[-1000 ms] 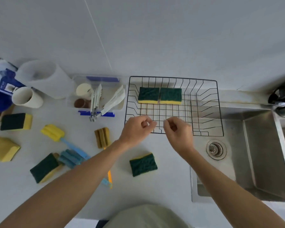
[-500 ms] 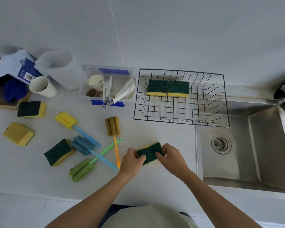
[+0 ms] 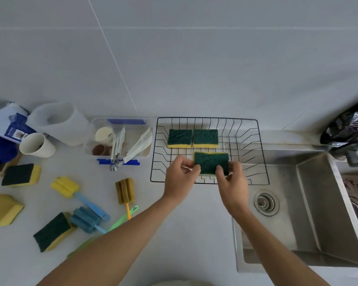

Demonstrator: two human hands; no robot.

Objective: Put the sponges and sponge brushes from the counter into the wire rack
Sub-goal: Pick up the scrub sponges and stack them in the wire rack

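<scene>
Over the wire rack [image 3: 260,153], sponge [image 3: 210,162] between both hands.

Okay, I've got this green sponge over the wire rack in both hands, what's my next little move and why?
Probably lower the held sponge onto the rack floor just in front of the two sponges at the back, then let go. Both the left hand and right hand hold it over open wire.

No legible text anywhere; small print on the blue-and-white package [image 3: 13,126] too blurred.
</scene>
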